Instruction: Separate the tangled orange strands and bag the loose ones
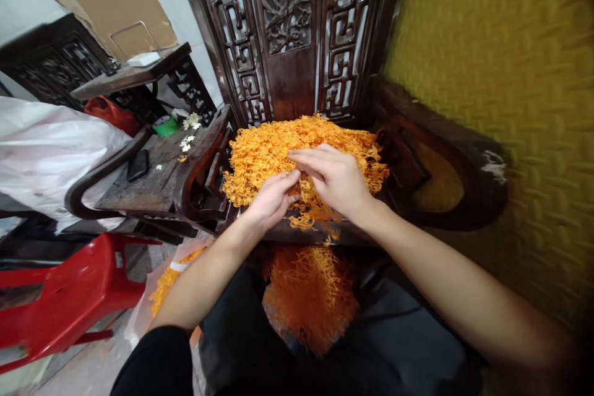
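A large heap of small orange pieces (260, 151), thin and branching like plastic sprigs, lies on the dark wooden chair seat in front of me. Over the near side of this heap my two hands almost meet. My left hand (275, 199) is closed, its thumb and fingertips pinched together. My right hand (338, 176) arches over from the right with its fingers pressed together and bent down. Whatever lies between the fingertips is too small or hidden to make out. Loose orange strands (306, 219) hang below the hands at the seat's front edge.
More orange pieces (325, 272) lie below, between my knees. At left are a plastic bag (139, 315) with orange pieces, a red stool (69, 303), and a chair (153, 189) bearing a phone (138, 164) and green tape (166, 125). A carved backrest (292, 83) rises behind the heap.
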Tool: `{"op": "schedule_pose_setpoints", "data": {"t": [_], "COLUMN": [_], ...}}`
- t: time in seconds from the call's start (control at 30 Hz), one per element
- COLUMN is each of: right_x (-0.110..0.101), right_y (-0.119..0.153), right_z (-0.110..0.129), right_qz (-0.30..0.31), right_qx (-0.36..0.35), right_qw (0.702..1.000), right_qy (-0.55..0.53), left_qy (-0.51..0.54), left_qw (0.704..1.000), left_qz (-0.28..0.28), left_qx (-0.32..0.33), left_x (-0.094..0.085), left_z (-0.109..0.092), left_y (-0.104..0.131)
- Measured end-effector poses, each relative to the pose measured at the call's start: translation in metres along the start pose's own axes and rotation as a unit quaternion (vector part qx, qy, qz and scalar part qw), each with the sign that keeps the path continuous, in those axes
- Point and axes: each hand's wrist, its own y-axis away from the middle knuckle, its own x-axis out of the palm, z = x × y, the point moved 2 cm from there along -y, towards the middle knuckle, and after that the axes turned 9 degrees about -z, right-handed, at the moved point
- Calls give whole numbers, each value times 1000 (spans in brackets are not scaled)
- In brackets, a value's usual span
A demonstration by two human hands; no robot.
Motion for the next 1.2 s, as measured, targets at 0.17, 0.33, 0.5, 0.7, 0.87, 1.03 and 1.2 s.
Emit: {"op": "schedule_pose_setpoints", "data": {"t": [0.17,0.33,0.5,0.7,0.87,1.03,1.2], "right_x": [-2,-27,-31,-6,0,-30,-42], "right_y": [-3,-15,-8,6,7,-9,-9], "right_z": [-9,-42,-39,4,2,-35,-51], "right_qz": [-70,-227,-91,114,51,-258,-242], "right_qx": [226,266,182,87,92,209,322], "right_qw": [965,931,978,990,994,942,895], "right_qy": [-115,-109,-52,14,-2,-53,-191], "left_qy": [-96,-267,-476,-544,-521,-447,-301], "left_qw": [993,950,811,722,742,833,913], "left_qz": [32,39,-5,-3,-7,-24,-66], "left_qx": [52,155,340,428,421,326,267], "left_x": [3,-7,-16,-12,-4,-11,-30], "left_z": [-12,-29,-33,-29,-28,-29,-33], "left_y": [-1,6,8,7,11,3,-16]}}
